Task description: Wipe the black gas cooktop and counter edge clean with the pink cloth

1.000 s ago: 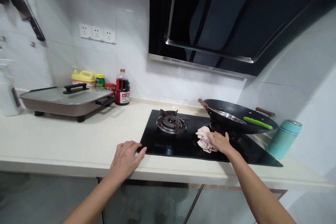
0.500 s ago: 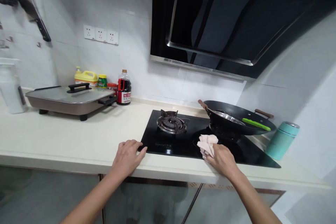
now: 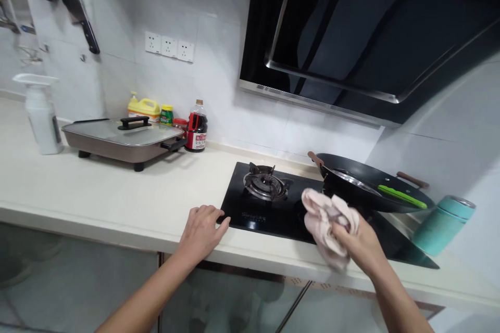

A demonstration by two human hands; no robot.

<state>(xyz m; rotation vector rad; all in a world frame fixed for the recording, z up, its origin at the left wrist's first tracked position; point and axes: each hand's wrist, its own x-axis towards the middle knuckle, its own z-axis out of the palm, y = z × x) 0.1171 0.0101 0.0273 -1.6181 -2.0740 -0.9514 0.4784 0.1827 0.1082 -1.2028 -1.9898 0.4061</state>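
A pale pink cloth is bunched in my right hand, whose fingers are closed on it. The cloth hangs above the front edge of the black gas stove. My left hand lies flat on the countertop with its fingers out, the fingertips at the stove's front left corner. Behind it is the bare left burner. On the right burner stands a black wok, holding a shiny metal piece and a bright green-handled utensil.
A turquoise bottle leans right of the wok. At left stand a lidded electric pan, a white spray bottle and a soy sauce bottle. A black range hood overhangs the stove; a cleaver hangs on the wall.
My right hand has lifted the cloth off the stove and drawn it nearer. My left hand keeps its place by the stove corner. The view has swung slightly left.
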